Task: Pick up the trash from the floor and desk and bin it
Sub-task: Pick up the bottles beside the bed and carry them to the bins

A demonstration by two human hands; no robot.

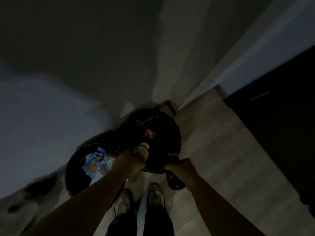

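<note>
Head view is dim and blurred, so we read only the broad shapes. Our left hand (134, 161) is closed around a pale bottle (141, 150) with a light cap, its top pointing away from us, just over the near rim of a black-lined bin (177, 132). Our right hand (183, 167) grips a dark bottle (174, 176) around its middle; the base of that bottle hangs down toward us below the hand, and its neck reaches up past the fingers to the bin's edge. Beyond the left hand, deep inside the black liner, we see a small red item (148, 133), too blurred to name. To the left of the left hand sits a second dark bin (71, 169), and in it lies a blue and white snack wrapper (95, 161) with a cartoon figure on it, among pale crumpled material. Below both hands, near us, our two light shoes (156, 195) stand on a pale wood-patterned floor (221, 159). Right of the right hand, well apart, a dark panel (281, 116) rises from the floor.
</note>
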